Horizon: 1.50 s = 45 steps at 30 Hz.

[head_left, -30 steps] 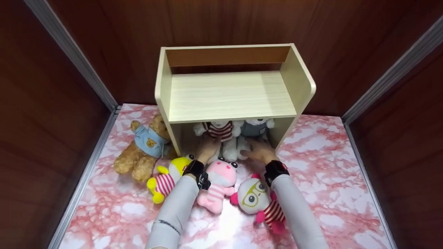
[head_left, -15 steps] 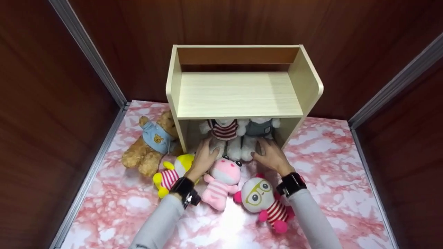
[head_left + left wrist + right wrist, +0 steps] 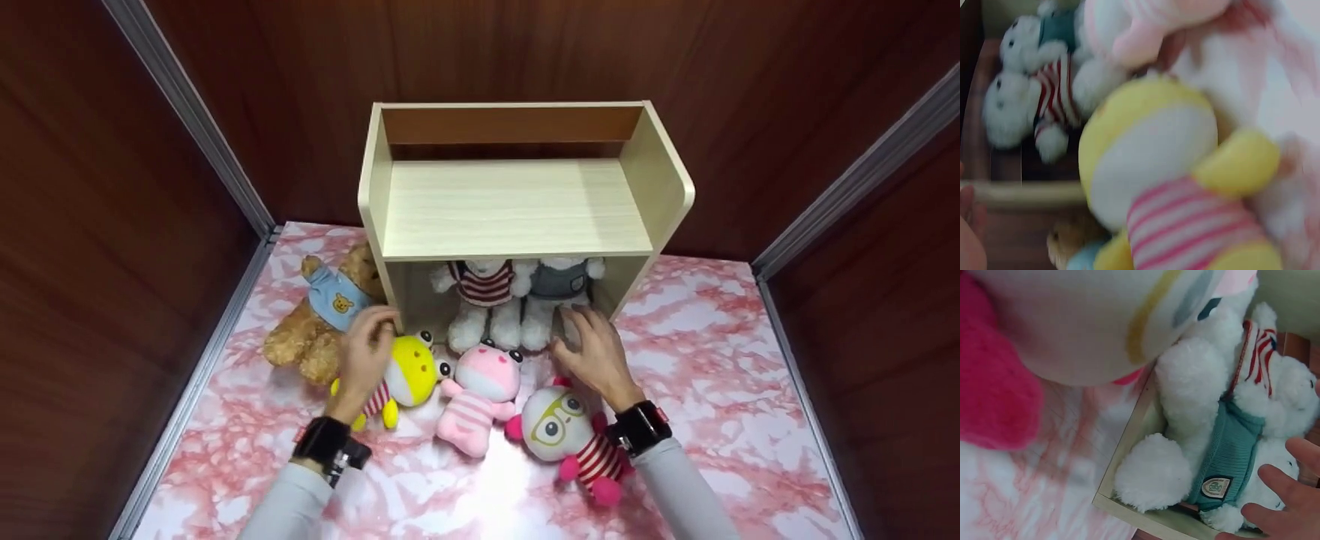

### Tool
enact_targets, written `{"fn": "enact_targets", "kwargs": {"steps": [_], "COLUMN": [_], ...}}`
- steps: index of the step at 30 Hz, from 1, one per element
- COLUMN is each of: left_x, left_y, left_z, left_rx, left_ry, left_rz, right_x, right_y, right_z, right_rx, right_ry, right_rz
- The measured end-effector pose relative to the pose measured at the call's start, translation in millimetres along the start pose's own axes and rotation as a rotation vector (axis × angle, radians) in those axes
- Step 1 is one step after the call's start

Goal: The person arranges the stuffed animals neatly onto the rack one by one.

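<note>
Two white plush bears sit side by side in the lower compartment of a pale wooden shelf [image 3: 517, 210]. One wears a red-striped top [image 3: 486, 289], the other a grey-green top [image 3: 1224, 455]. My right hand [image 3: 596, 352] is in front of the green-topped bear, its fingers spread apart in the right wrist view and holding nothing. My left hand [image 3: 365, 364] hovers over the yellow plush frog [image 3: 412, 367], near the shelf's left side, with loosely bent fingers and nothing in them. At the left wrist view's edge only part of that hand shows.
A brown teddy bear [image 3: 304, 341] in a blue top leans outside the shelf's left side. A pink plush frog [image 3: 480, 397] and a plush panda [image 3: 551, 424] with glasses lie before the shelf on the pink marbled surface [image 3: 720, 390]. Dark wooden panels [image 3: 885, 300] enclose the area.
My left hand has left the striped bear and moved left and nearer, uncovering the yellow frog. My right hand has drawn back slightly from the green-topped bear. Both bears stay seated.
</note>
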State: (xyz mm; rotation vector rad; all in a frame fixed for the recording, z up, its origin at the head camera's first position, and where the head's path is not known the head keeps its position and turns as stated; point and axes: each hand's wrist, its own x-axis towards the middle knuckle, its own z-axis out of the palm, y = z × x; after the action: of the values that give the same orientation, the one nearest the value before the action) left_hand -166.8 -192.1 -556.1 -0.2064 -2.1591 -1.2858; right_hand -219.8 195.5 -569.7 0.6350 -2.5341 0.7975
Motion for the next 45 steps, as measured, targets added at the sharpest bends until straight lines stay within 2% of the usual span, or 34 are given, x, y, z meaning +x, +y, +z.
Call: {"fn": "enact_targets", "kwargs": {"steps": [3, 7, 10, 12, 15, 17, 19, 22, 25, 30, 37, 41, 45], "left_x": [7.8, 22.7, 34.3, 41.4, 50.9, 60.1, 64.3, 59.9, 48.2, 40.3, 27.1, 20.6, 23.0], "left_y": [-10.5, -27.8, -46.2, -59.9, -77.0, -84.2, -89.3, -95.6, -103.1, -110.4, -117.1, -118.1, -112.6], "left_z": [-18.5, -38.9, -51.2, -59.1, -71.4, -74.3, -74.0, -68.2, -59.6, -46.3, -46.5, -55.9, -65.0], "left_rx": [0.052, 0.14, 0.194, 0.236, 0.298, 0.334, 0.35, 0.365, 0.349, 0.331, 0.292, 0.244, 0.181], "left_ry": [0.078, 0.141, 0.191, 0.188, 0.075, -0.055, -0.187, -0.304, -0.341, -0.318, -0.222, -0.081, 0.104], "left_rz": [-0.012, -0.096, -0.182, -0.276, -0.479, -0.602, -0.699, -0.76, -0.805, -0.884, -0.955, -0.926, -0.877], "right_x": [-4, -10, -15, -18, -20, -21, -23, -27, -31, -35, -36, -38, -39], "right_y": [0, 2, 2, 3, 4, 5, 6, 7, 8, 7, 7, 11, 13], "right_z": [-1, -1, -2, -2, -3, -4, -4, -4, -3, -5, -8, -11, -16], "right_rx": [-0.002, -0.014, -0.016, -0.014, -0.007, -0.004, -0.001, -0.003, -0.002, 0.028, 0.059, 0.06, 0.063], "right_ry": [0.027, 0.055, 0.065, 0.07, 0.069, 0.068, 0.057, 0.049, 0.047, 0.037, 0.061, 0.07, 0.078], "right_rz": [0.006, 0.002, -0.011, -0.023, -0.032, -0.025, -0.009, 0.008, 0.022, 0.071, 0.118, 0.111, 0.127]}}
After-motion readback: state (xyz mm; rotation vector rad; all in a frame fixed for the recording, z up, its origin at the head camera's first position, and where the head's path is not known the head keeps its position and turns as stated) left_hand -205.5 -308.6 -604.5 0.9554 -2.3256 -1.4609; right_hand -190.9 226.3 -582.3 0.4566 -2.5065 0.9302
